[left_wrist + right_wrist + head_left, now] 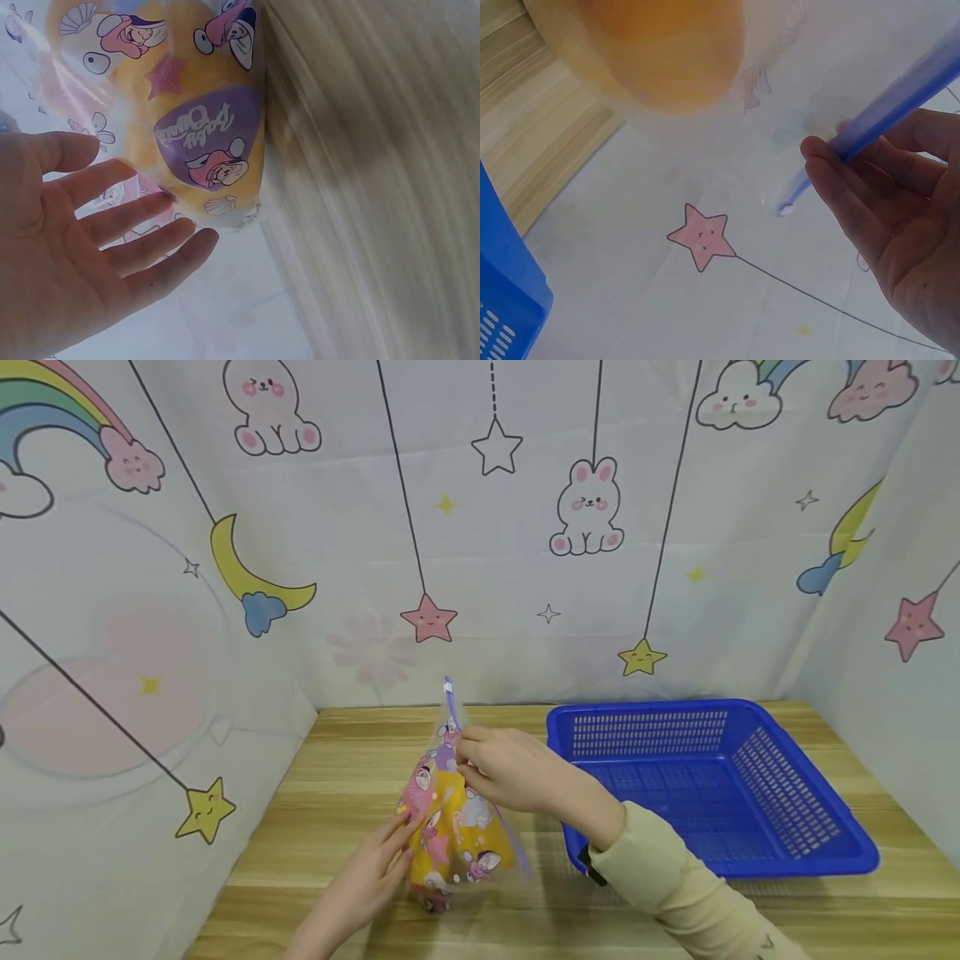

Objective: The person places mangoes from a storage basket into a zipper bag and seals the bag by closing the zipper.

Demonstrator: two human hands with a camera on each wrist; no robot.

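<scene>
A clear zip bag [450,831] printed with cartoon oysters and stars stands upright on the table, with something yellow inside. Along its top runs a blue-purple zip strip [892,112], which my right hand [513,768] pinches between thumb and fingers. The small white slider [786,210] sits at the strip's far end, beyond the fingertips. My left hand [367,868] is at the bag's left side, fingertips right at the plastic. In the left wrist view its fingers [150,247] are extended and spread beside the bag's printed front.
To the right of the bag stands a blue plastic basket [720,867] with perforated walls. Both rest on a wood-grain table [337,760]. A white curtain [495,560] printed with bunnies, stars and moons closes off the back and sides.
</scene>
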